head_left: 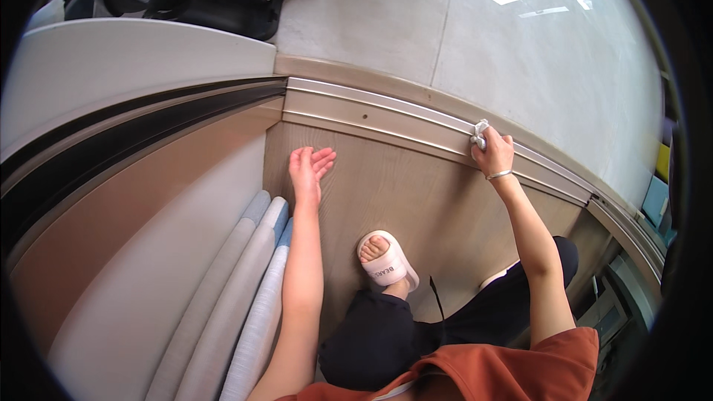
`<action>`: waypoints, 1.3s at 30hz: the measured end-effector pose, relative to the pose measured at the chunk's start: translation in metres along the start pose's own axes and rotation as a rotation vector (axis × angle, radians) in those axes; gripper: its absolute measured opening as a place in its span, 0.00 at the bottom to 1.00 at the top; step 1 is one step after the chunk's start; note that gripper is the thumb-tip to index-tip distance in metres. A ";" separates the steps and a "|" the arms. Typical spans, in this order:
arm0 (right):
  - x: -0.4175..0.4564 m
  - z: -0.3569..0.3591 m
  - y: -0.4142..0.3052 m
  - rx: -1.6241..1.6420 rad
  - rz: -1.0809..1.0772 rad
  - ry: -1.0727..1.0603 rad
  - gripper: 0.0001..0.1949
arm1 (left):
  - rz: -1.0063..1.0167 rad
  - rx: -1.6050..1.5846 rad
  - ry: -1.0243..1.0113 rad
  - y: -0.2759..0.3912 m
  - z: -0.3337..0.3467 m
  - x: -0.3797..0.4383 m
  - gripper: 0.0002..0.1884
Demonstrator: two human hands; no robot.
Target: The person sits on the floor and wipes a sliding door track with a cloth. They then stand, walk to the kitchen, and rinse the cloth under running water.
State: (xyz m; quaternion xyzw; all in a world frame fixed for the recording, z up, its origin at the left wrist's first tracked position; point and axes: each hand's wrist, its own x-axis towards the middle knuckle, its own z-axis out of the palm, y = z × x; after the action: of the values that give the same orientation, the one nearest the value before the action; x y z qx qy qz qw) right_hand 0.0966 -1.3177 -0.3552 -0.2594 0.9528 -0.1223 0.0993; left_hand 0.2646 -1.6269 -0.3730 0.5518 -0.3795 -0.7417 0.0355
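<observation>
In my right hand (496, 155) is a crumpled white wipe or tissue (480, 129), pressed against the metal sliding-door track (328, 104) in the floor. The track has raised rails and a small dark hole near its left part. My left hand (309, 170) holds nothing; its fingers are spread a little, palm turned partly up, over the wood-grain floor (401, 189). It hovers near the left end of the track, apart from it. A bracelet circles my right wrist.
Several padded grey and blue panels or cushions (214, 312) lean along the left wall (161, 234), beside my left forearm. Pale tiles (367, 22) lie beyond the track. A black and white wheeled appliance (239, 5) stands at upper left. My slippered foot (387, 262) rests below.
</observation>
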 end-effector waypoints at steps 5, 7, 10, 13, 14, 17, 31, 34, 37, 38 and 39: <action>0.034 0.023 -0.053 0.047 -0.173 -0.025 0.11 | 0.022 -0.028 -0.026 0.000 -0.001 0.001 0.07; 0.062 0.042 -0.095 0.056 -0.334 -0.029 0.15 | 0.031 -0.027 -0.026 0.001 0.003 0.001 0.07; 0.107 0.063 -0.172 0.045 -0.463 -0.016 0.10 | 0.032 -0.015 -0.025 0.000 0.003 0.001 0.07; 0.124 0.070 -0.196 0.082 -0.573 0.001 0.06 | 0.002 -0.012 -0.024 0.001 -0.001 0.000 0.08; 0.121 0.067 -0.185 0.109 -0.582 -0.005 0.05 | -0.007 -0.012 -0.026 0.001 -0.001 0.000 0.08; 0.092 0.051 -0.126 0.124 -0.516 -0.081 0.10 | -0.024 -0.020 -0.047 0.002 -0.004 0.001 0.09; 0.051 0.006 -0.107 0.251 -0.388 -0.164 0.13 | 0.033 -0.057 -0.036 -0.001 -0.002 -0.001 0.07; 0.091 0.055 -0.217 0.262 -0.575 0.018 0.11 | 0.020 -0.058 -0.033 -0.002 0.002 0.002 0.08; 0.117 0.089 -0.275 0.224 -0.451 -0.016 0.07 | 0.063 -0.010 -0.008 -0.006 -0.004 0.005 0.09; 0.115 0.093 -0.267 0.215 -0.459 -0.041 0.07 | 0.058 -0.013 -0.017 -0.006 -0.003 0.004 0.09; 0.116 0.092 -0.264 0.212 -0.482 -0.063 0.07 | 0.074 -0.006 -0.022 0.000 -0.003 0.008 0.10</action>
State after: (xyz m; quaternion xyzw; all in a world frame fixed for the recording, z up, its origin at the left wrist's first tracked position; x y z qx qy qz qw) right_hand 0.1454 -1.6147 -0.3819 -0.4709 0.8418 -0.2333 0.1237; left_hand 0.2645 -1.6321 -0.3794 0.5290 -0.3976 -0.7473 0.0602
